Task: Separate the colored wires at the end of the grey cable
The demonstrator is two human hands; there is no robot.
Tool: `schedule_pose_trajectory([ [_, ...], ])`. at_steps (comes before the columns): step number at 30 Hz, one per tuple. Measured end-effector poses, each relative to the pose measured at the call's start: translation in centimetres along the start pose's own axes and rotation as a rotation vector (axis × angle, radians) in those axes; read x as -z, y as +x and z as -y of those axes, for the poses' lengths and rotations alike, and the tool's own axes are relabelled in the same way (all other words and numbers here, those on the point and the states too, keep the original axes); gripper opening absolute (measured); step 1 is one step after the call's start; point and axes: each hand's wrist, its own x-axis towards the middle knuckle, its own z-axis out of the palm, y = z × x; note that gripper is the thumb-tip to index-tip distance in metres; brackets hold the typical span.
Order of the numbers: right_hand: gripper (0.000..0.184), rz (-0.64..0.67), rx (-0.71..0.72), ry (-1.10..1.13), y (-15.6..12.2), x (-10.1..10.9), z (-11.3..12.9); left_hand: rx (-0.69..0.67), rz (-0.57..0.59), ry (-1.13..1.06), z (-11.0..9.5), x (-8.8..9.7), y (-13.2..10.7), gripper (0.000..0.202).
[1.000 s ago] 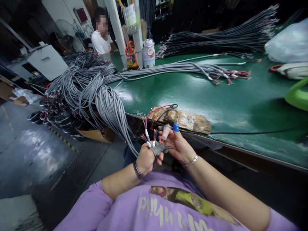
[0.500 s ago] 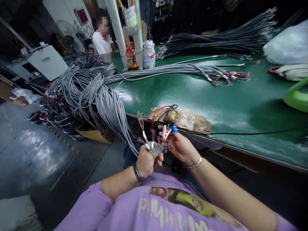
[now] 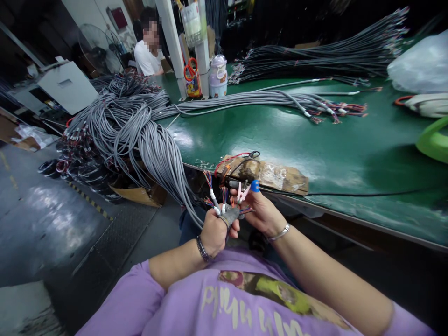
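My left hand (image 3: 215, 232) is closed around several grey cables (image 3: 191, 205), with a worn grey covering on its thumb. Their ends fan out above the fist as stripped, coloured wires (image 3: 209, 179), with white bands on the jackets. Close by on the right, my right hand (image 3: 262, 212) has a blue cover on the thumb tip. Between its thumb and index finger is a small pink clip (image 3: 242, 192), its lower end close to the wire ends. The other right fingers are partly hidden behind the wires.
A taped wooden block (image 3: 273, 175) with red and black leads lies at the edge of the green bench (image 3: 350, 158). A heap of grey cables (image 3: 122, 121) hangs off its left side. Black cables (image 3: 315, 63) lie at the back. A person (image 3: 147, 51) sits beyond.
The pink clip has tilted slightly and its lower end is nearer the wire ends. Both hands stay close together; the whole view has shifted a little.
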Motion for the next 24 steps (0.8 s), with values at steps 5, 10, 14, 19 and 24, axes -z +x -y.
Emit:
schedule_pose_trajectory([
  [5,0.048,0.034,0.028,0.038,0.2,-0.2,0.0,0.012,-0.005,0.014,0.1,0.1,0.1,0.038],
  [10,0.049,0.018,0.041,0.081,0.0,-0.2,-0.2,0.029,-0.004,0.025,0.2,0.2,-0.1,0.040],
  [14,0.050,0.021,0.018,0.065,-0.4,-0.1,0.3,0.023,0.007,0.018,0.2,0.6,-0.5,0.042],
  [19,0.037,0.063,0.020,0.038,-0.8,-0.2,0.9,-0.011,-0.021,-0.014,-0.1,0.8,-0.8,0.042],
  [24,0.053,0.151,-0.106,-0.136,-2.2,0.6,1.3,-0.024,-0.056,0.011,0.1,0.9,-0.6,0.042],
])
